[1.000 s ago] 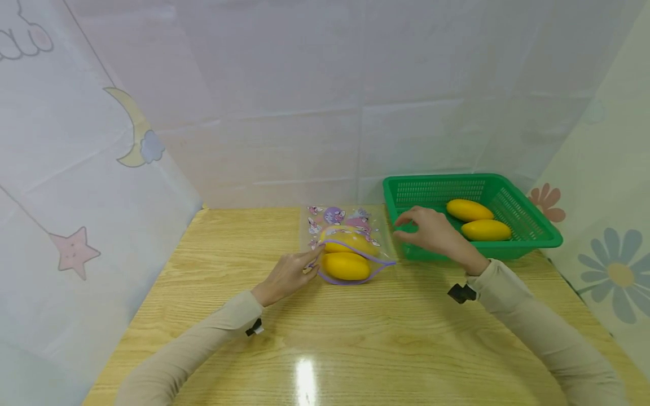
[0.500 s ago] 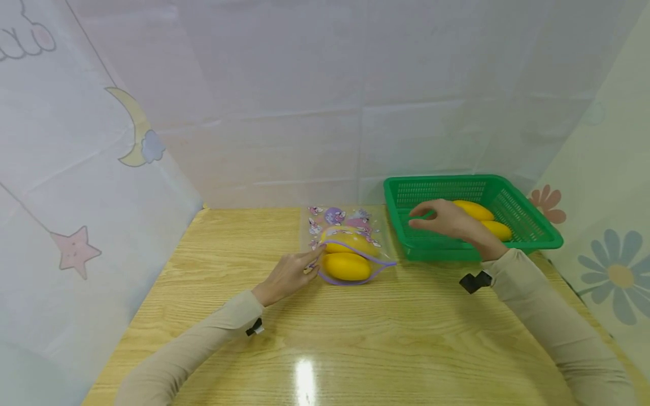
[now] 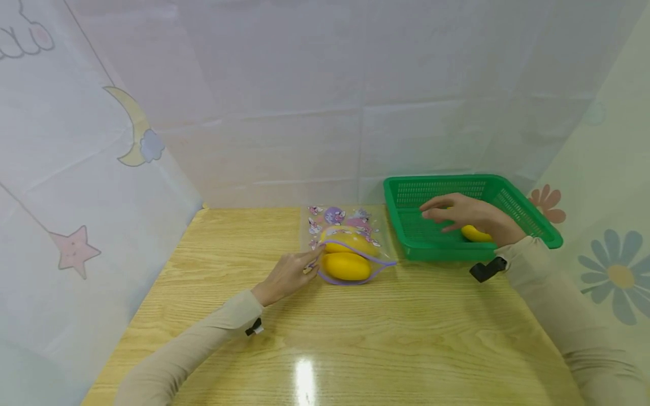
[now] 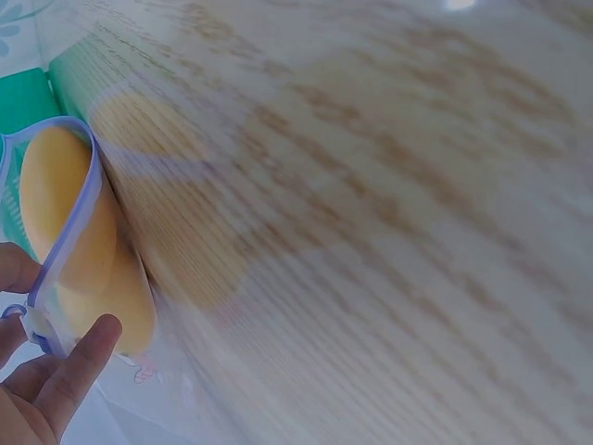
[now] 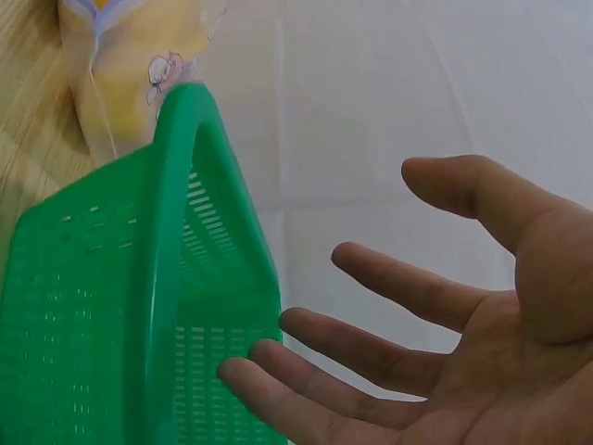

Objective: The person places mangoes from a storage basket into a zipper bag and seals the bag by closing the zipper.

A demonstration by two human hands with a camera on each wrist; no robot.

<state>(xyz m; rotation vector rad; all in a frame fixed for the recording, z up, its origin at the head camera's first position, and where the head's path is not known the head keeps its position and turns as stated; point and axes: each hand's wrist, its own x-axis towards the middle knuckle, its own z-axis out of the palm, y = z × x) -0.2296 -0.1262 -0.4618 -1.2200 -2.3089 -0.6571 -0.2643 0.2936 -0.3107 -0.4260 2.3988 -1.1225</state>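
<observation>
My left hand (image 3: 288, 276) pinches the left end of the opening of a clear printed zip bag (image 3: 315, 221) with a purple seal. In the left wrist view, fingers curl around the slider end of the purple seal (image 4: 79, 218), one fingertip lying against the bag's side. Two yellow mangoes lie in the bag; the front mango (image 3: 347, 266) sits in its open mouth. Over the green basket (image 3: 437, 252) hovers my right hand (image 3: 464, 213), fingers spread and holding nothing. Beneath it a yellow mango (image 3: 476, 233) shows partly; another behind is mostly hidden by the hand.
The basket stands at the back right of the wooden table (image 3: 325, 332), just right of the bag. A pale cloth backdrop (image 3: 284, 113) rises behind, with printed side panels left and right.
My right hand has moved rightward from the basket's left rim to above the mangoes inside, and its fingers have spread. My left hand and the bag have stayed put.
</observation>
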